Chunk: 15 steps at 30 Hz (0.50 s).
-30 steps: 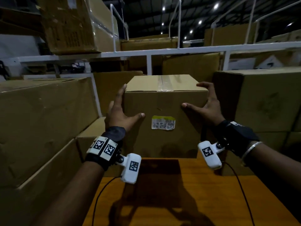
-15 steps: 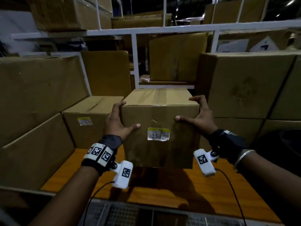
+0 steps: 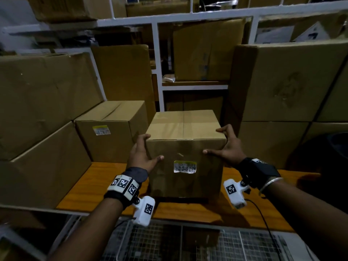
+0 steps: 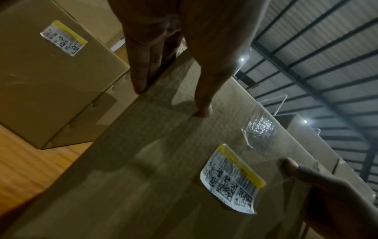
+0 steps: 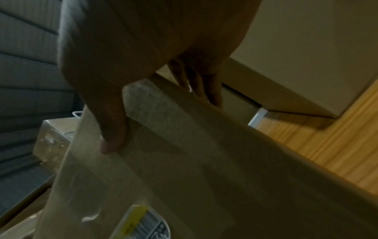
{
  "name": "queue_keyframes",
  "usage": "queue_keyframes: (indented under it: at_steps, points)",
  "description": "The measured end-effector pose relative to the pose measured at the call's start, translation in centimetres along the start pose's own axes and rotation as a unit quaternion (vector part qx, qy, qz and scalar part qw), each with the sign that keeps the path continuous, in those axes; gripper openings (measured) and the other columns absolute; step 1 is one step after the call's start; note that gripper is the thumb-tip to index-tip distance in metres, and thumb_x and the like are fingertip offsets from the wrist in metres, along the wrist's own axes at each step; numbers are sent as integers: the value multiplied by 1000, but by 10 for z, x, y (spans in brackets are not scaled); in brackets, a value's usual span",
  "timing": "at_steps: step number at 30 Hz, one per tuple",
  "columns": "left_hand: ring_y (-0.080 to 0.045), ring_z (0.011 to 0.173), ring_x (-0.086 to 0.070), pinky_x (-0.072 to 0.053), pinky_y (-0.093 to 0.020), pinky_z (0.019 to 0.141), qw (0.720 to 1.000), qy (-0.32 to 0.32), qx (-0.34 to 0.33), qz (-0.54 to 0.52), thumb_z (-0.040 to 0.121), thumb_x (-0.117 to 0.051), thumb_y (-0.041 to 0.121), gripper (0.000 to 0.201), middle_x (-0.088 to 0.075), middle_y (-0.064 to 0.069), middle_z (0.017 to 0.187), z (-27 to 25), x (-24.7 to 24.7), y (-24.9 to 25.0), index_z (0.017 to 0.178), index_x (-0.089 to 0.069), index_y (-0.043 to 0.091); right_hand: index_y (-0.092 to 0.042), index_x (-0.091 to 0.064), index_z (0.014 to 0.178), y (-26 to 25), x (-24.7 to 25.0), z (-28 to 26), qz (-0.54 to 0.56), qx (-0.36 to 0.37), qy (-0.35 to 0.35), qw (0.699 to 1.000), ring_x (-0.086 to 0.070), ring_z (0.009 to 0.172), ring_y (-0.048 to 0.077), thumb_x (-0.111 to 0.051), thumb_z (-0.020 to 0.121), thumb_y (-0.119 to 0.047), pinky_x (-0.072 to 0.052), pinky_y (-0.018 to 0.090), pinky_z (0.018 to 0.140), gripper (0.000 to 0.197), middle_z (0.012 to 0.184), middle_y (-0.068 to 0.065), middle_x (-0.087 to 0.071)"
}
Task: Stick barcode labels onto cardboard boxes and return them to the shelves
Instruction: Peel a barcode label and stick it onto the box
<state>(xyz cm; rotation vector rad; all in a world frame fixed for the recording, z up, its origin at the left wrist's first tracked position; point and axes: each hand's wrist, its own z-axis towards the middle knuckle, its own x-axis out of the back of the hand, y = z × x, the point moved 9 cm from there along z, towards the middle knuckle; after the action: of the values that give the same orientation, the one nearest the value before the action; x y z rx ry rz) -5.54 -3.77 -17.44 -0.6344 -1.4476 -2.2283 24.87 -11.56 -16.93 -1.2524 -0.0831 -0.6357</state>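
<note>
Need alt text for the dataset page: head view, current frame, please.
Two hands, left hand and right hand, hold a labelled box by its top corners on a wooden shelf. Its label faces the camera. More boxes surround it, one at left with a label too.

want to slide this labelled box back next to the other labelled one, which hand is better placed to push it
Right, probably. The right hand holds the carried box's right top corner, opposite the labelled neighbour box, so it can press leftward. The left hand sits in the gap between the boxes.
</note>
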Motion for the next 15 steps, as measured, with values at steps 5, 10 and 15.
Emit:
queue_keyframes:
  at_steps: [5, 10, 15]
  points:
    - [-29, 117, -53, -50, -38, 92, 999, -40, -8, 1, 70, -86, 24, 77, -52, -10, 130, -3, -14, -14, 133, -41, 27, -26, -42, 113, 17, -7, -10, -20, -13, 23, 999, -57, 118, 29, -95, 49, -36, -60, 50, 87, 84, 122, -1, -55]
    - [-29, 122, -47, -45, -32, 88, 998, -51, -25, 17, 71, -86, 27, 77, -42, -10, 135, 0, -16, -16, 135, -44, 26, -22, -43, 118, 20, -11, -18, -69, 2, 50, 996, -55, 114, 23, -95, 61, -28, -56, 31, 84, 77, 123, 0, -54]
    - [-31, 139, -26, -23, -57, 115, 980, -43, -112, 156, 64, -83, 52, 93, -22, -6, 152, 4, -22, 14, 143, -37, 32, -19, -47, 131, 5, -13, -26, -180, 74, 87, 977, -47, 130, 31, -91, 64, -43, -50, 52, 102, 85, 142, 11, -46]
